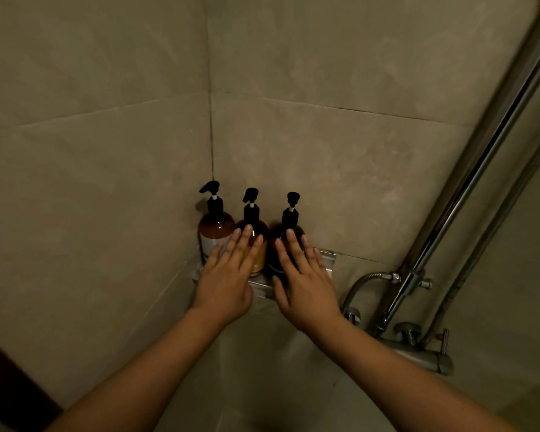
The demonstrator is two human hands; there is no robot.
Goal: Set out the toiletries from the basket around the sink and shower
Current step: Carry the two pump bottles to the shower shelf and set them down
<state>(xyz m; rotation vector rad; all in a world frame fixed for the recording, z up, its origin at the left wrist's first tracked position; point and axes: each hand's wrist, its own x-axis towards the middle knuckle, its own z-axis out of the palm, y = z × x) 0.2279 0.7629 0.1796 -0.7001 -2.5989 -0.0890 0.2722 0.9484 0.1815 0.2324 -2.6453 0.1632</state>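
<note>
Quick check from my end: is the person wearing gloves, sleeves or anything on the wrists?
No. The left hand and right hand are bare: no gloves, and no rings show in this dim view. Both forearms are uncovered to the frame's edge, with no sleeve, watch or bracelet visible.

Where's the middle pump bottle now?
Head view, centre: the middle pump bottle stands on the corner shelf between the left bottle and right bottle, partly behind the left hand.
</note>
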